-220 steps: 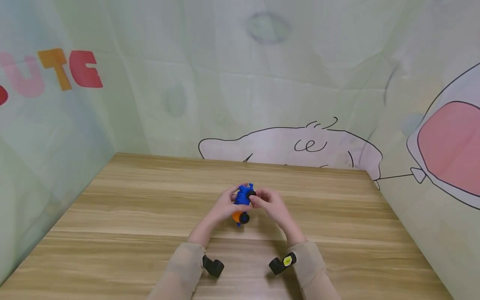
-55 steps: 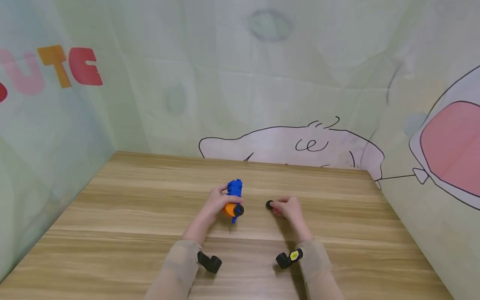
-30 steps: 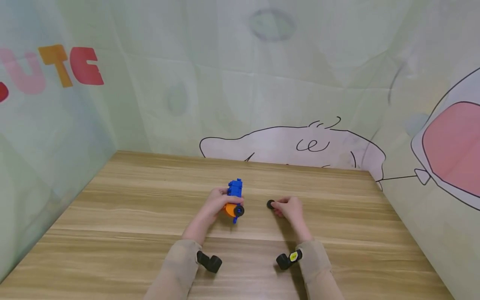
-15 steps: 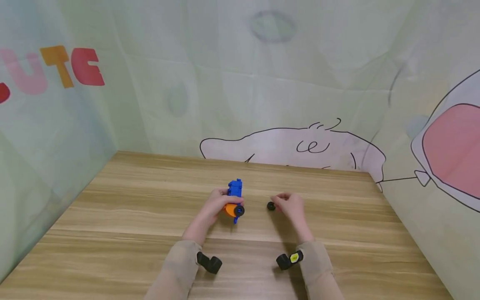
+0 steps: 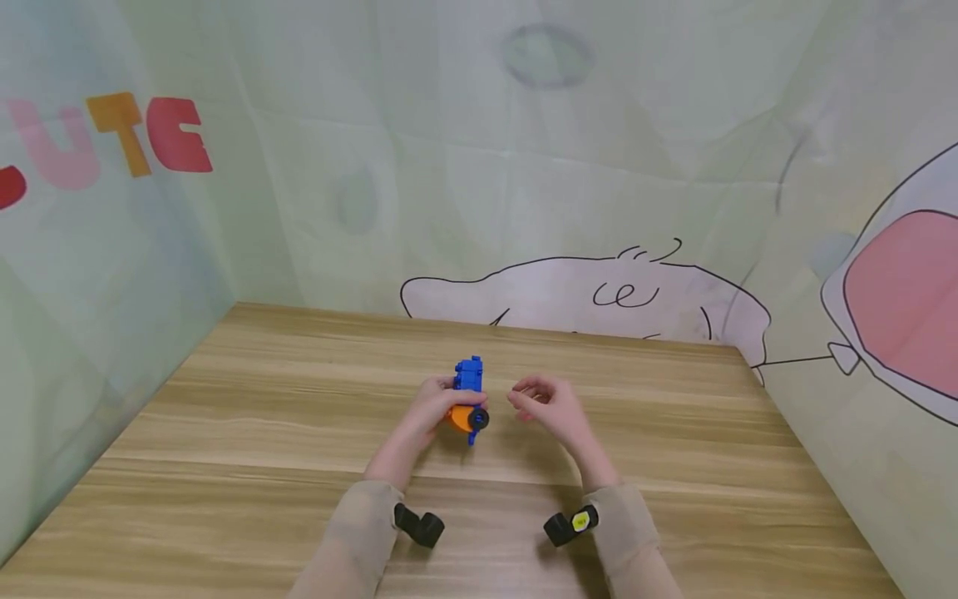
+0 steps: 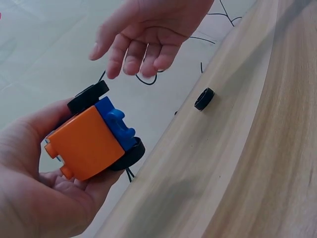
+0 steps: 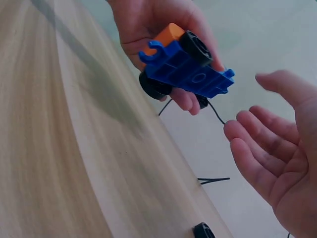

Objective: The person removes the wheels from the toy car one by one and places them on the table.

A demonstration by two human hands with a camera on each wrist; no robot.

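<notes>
My left hand (image 5: 434, 403) grips a toy train car (image 7: 185, 74) above the table, with its blue underside tipped toward the right hand. An orange block (image 6: 88, 144) sits on the blue chassis, which has a small hook (image 7: 152, 51) at one end. Black wheels (image 7: 196, 48) are fitted on it. To the right of the car, my right hand (image 5: 550, 406) hovers with loosely bent fingers and holds nothing. A loose black wheel (image 6: 204, 99) stands on its tread on the table in the left wrist view; in the head view the right hand hides it.
The wood-grain table (image 5: 299, 374) runs back to a pale fabric backdrop (image 5: 449, 166) with printed cartoon shapes. Each forearm carries a black wrist camera (image 5: 421, 526) over a beige sleeve (image 5: 367, 520).
The right hand pulled a wheel from the car earlier, set it on the table, let go and moved left toward the car. The left hand has barely moved over the last second.
</notes>
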